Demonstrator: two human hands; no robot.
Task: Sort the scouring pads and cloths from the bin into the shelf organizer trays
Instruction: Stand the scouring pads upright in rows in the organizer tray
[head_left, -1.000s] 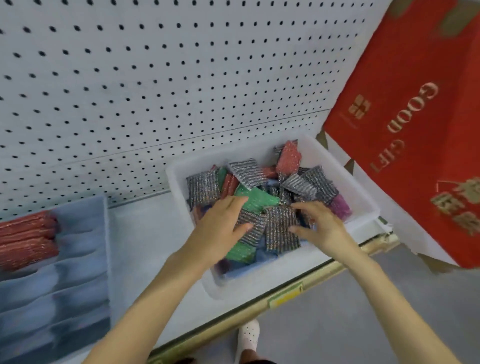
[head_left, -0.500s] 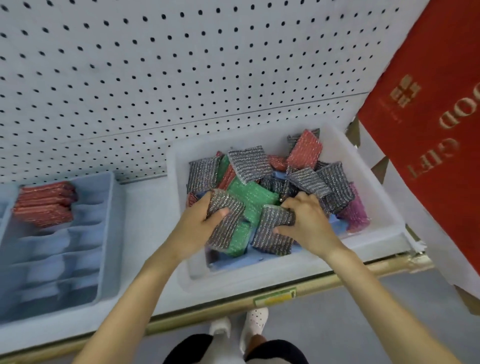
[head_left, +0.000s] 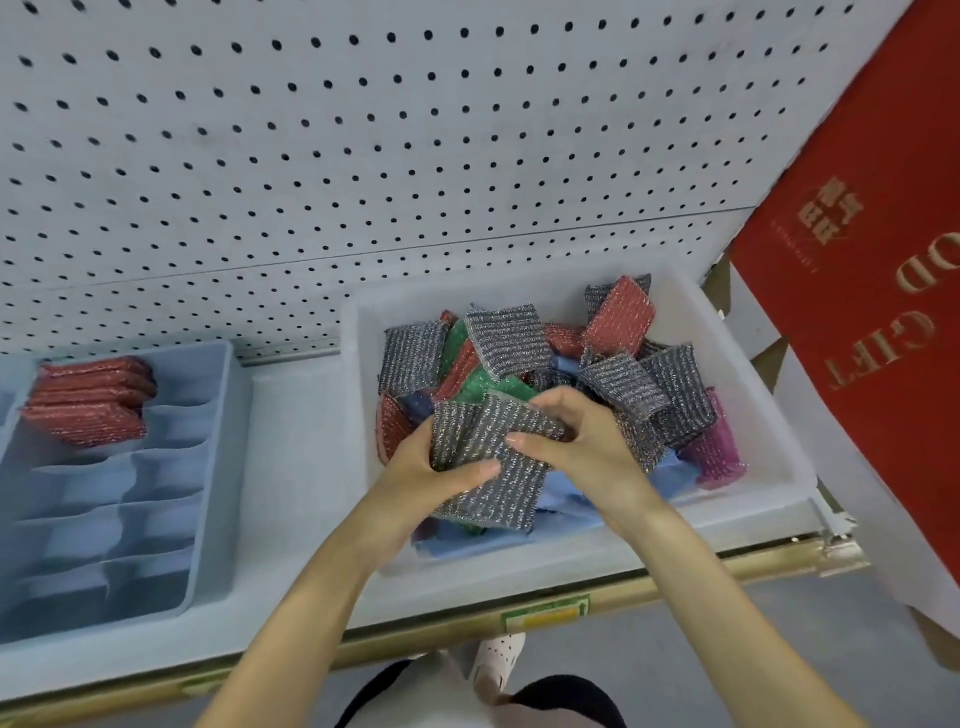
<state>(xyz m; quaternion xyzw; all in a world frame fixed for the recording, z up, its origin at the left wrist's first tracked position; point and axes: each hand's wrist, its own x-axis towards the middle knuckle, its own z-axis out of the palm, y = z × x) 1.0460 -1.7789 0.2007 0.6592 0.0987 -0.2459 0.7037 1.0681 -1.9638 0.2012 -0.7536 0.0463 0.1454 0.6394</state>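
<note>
A white bin on the shelf holds several scouring pads in silver-grey, red, green and purple over blue cloths. Above the bin's front half, both hands hold a small stack of silver-grey pads. My left hand grips the stack from the left with its thumb across the top pad. My right hand grips it from the right, thumb on top. To the left stands a blue organizer tray with dividers; a stack of red pads fills its far-left compartment.
A white pegboard wall rises behind the shelf. A red gift bag leans at the right, close to the bin. The shelf's gold front edge carries a label. My shoes show on the grey floor below.
The two silver-grey pads, one in each hand before, have come together into one stack held by both hands. The view has shifted right and down.
</note>
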